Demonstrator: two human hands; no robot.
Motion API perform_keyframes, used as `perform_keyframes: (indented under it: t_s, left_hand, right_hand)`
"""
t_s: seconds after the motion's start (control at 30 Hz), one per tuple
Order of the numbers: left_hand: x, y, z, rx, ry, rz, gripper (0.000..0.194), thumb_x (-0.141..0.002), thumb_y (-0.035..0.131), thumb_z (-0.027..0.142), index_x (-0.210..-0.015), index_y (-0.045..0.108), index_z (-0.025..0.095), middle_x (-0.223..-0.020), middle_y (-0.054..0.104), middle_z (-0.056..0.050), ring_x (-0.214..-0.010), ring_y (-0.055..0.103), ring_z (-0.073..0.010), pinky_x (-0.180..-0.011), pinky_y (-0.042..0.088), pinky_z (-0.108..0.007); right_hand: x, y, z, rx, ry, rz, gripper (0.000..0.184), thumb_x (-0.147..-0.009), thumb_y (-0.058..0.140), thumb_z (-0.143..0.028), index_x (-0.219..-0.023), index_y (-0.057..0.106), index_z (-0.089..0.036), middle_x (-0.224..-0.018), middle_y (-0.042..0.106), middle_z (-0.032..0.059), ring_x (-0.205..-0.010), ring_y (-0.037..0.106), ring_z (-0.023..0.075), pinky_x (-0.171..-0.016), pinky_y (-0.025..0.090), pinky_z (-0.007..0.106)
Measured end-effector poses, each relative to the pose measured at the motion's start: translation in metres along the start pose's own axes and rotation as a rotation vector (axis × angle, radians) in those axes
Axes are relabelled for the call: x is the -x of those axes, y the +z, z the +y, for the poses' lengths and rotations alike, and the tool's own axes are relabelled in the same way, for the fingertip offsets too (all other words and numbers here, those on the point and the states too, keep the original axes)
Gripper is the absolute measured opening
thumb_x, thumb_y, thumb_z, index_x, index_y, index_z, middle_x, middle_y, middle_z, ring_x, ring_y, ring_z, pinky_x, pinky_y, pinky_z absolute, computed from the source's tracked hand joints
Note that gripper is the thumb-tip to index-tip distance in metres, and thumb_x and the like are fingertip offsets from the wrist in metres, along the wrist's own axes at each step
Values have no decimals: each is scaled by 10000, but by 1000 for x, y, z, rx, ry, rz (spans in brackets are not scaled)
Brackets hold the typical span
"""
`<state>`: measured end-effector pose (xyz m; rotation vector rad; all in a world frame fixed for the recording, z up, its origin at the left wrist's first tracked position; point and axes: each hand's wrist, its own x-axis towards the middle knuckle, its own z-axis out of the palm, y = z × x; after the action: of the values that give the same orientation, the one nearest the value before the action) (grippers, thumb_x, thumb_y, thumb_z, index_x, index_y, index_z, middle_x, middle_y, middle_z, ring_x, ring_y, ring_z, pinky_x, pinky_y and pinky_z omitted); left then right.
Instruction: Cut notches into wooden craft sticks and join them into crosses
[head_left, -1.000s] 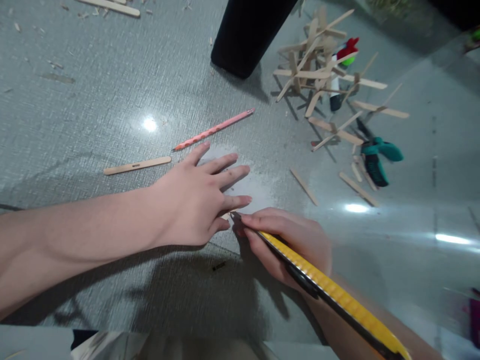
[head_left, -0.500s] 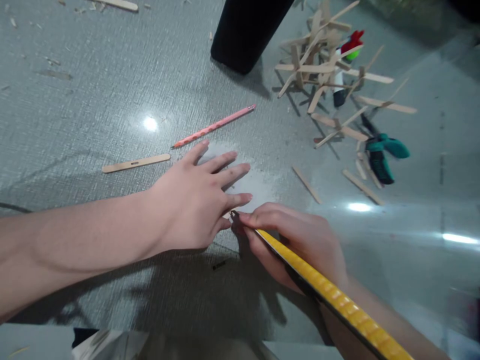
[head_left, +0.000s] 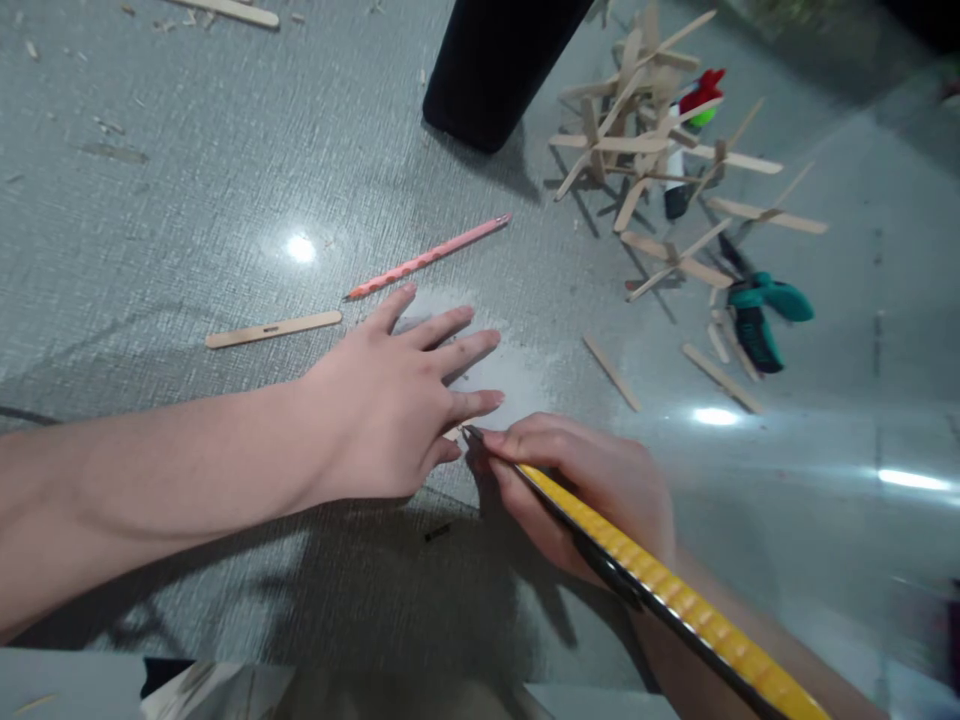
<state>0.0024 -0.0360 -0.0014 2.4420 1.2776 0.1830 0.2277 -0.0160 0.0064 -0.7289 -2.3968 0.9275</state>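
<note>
Near your edge of the grey textured table [head_left: 172, 215], your spread left hand [head_left: 397, 395] lies over a pale wooden stick [head_left: 454, 432]; your right hand [head_left: 581, 480] grips a long yellow-and-black cutter knife [head_left: 664, 585], tip at the stick.

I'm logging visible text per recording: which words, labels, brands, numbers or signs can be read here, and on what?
Nothing can be read in this view.
Small dark strip on the table: too small and blurred to tell whether it bears print.
Yellow-handled cutter and pink pencil: no lettering can be made out.
</note>
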Motion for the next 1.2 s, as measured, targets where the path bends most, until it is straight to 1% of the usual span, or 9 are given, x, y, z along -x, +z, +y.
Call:
perform_keyframes:
  t_s: [0.13,0.33,0.5,0.6,0.7,0.87,1.0,1.1,1.2]
  left_hand:
    - [1,0,-1,13,14,29,472,-997,550,438,-1454,625,348,-1690,391,-104,-1578,322,-390,-1254,158,-704]
    - [1,1,-1,15,14,22,482,-994,557,456,-1460,618,348,-1693,383,-107,-1586,308,-384,-1254,157,-707]
    - [1,3,-1,24,9,35,465,-1005,564,455,-1452,620,342,-1692,393,-78,-1579,324,-377,-1260,149,-700]
    - [0,5,-1,12,18,45,476,-993,579,463,-1451,623,343,-1693,392,-79,-1573,329,-395,-1254,141,-714]
    - [-1,3,0,6,16,27,501,-980,582,457,-1459,622,317,-1690,389,-117,-1571,325,-418,-1244,149,-728]
    - [0,-1,4,10,-7,21,478,-997,563,418,-1457,620,304,-1685,399,-118,-1575,325,-397,-1248,156,-726]
    - [0,-1,5,16,-14,43,450,-1011,555,410,-1441,629,301,-1679,412,-108,-1572,334,-393,-1242,157,-741]
    - [-1,-3,5,15,-24,1,462,-1009,558,423,-1452,620,307,-1694,386,-101,-1578,320,-396,-1246,148,-744]
    - [-3,-5,6,7,-38,-63,503,-992,580,448,-1479,597,324,-1718,336,-95,-1594,280,-403,-1248,126,-749]
  right_hand:
    - [3,0,6,-64,9,30,260,-910,636,-57,-1078,682,-249,-818,766,24,-687,755,163,-638,632,274]
    - [4,1,7,-75,14,24,305,-903,642,-49,-1111,692,-266,-857,779,34,-708,760,172,-654,651,294]
    - [1,0,6,-44,-18,21,235,-914,644,-78,-1087,688,-231,-852,775,13,-701,755,145,-644,641,256]
    - [0,-1,4,-35,-12,-5,240,-935,632,-87,-1096,684,-258,-823,770,17,-669,746,166,-593,628,277]
    - [-4,-2,0,-26,20,-40,214,-955,636,-123,-1065,671,-303,-764,752,12,-640,732,190,-545,601,303]
    - [-10,-5,-4,29,12,-68,171,-936,653,-115,-986,640,-278,-747,741,0,-641,731,183,-562,584,289]
    - [-8,-6,-5,5,25,-76,141,-965,642,-155,-996,642,-293,-759,749,9,-649,729,200,-545,570,325]
    - [-4,-7,-4,3,54,-99,113,-999,631,-192,-966,635,-300,-780,754,11,-671,729,200,-558,570,338]
    - [0,-8,-3,-3,79,-128,167,-1017,616,-192,-884,619,-293,-756,749,9,-696,736,198,-583,582,332]
